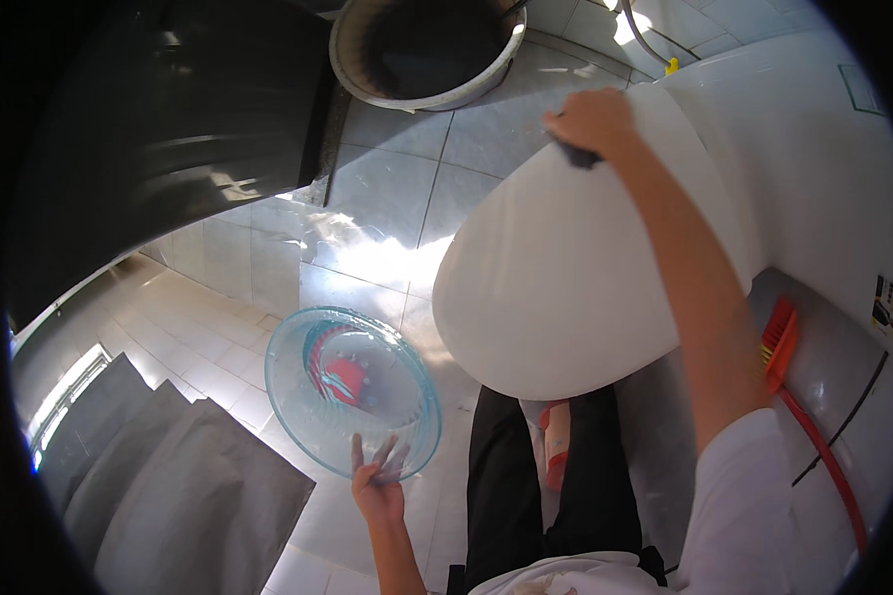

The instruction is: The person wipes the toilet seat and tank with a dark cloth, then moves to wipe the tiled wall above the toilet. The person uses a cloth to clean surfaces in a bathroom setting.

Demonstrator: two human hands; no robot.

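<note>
My left hand [378, 480] grips the near rim of a clear bluish plastic basin [424, 439], its fingers showing through the wall. The basin is held tilted over the tiles. A red shape shows within its outline; whether it lies inside or behind the basin I cannot tell. At the back of a white toilet's closed lid [551, 282], my right hand [595, 123] is closed on a dark cloth or sponge [580, 155], pressed near the lid's left edge. My right arm reaches across the lid.
A large pale tub [424, 102] with a dark inside stands at the top. A glossy black panel [193, 111] fills the upper left. On the right, a red-handled brush [781, 346] leans beside the toilet. Grey sheet-like panels [193, 491] stand lower left. Sunlit grey floor tiles [387, 171] look wet.
</note>
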